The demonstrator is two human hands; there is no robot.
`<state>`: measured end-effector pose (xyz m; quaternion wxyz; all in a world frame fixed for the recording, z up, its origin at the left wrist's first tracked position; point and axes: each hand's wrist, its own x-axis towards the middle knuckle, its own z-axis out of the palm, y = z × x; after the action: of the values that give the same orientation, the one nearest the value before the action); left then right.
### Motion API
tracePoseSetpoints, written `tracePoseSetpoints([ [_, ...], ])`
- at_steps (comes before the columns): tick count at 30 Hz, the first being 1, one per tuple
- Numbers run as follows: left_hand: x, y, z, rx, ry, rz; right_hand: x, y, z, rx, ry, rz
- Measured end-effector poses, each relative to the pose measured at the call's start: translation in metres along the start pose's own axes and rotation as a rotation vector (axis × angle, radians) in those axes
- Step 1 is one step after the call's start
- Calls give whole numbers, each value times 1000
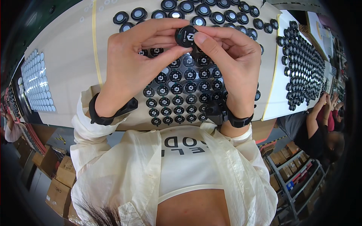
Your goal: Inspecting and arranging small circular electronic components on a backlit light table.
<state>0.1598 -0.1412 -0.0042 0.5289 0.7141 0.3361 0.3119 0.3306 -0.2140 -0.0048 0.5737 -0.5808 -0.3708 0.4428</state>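
Between the fingertips of both hands, above the table, is a small black round part [184,37] with a white mark on its face. My left hand [132,56] pinches its left edge with thumb and fingers. From the other side my right hand [235,60] grips it, the thumb pressed on the face near the right edge. Under the hands lies a sheet of black round stickers [176,89] in rows, each with a similar white mark. My left hand and wrist cover part of what lies behind them.
Black round parts with silver centres [203,10] stand across the far table. More crowd a white board [281,75] at the right, past a yellow tape line. A sheet of pale round pieces [37,81] lies at the left. Other people's hands [326,101] show at the far right.
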Motion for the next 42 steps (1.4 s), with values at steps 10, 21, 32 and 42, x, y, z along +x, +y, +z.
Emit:
tracePoseSetpoints([
  [10,-1,-5,2,143,18,4,0,2,4,-122,18,-64],
  [21,41,-17,-25,217,41,148,3,9,9,-511,-164,-405],
  [32,125,-65,-143,1241,83,216,-13,-15,-11,-686,-234,-277],
  [42,33,-33,-105,1041,-330,182,-11,-11,-6,-897,-352,-175],
])
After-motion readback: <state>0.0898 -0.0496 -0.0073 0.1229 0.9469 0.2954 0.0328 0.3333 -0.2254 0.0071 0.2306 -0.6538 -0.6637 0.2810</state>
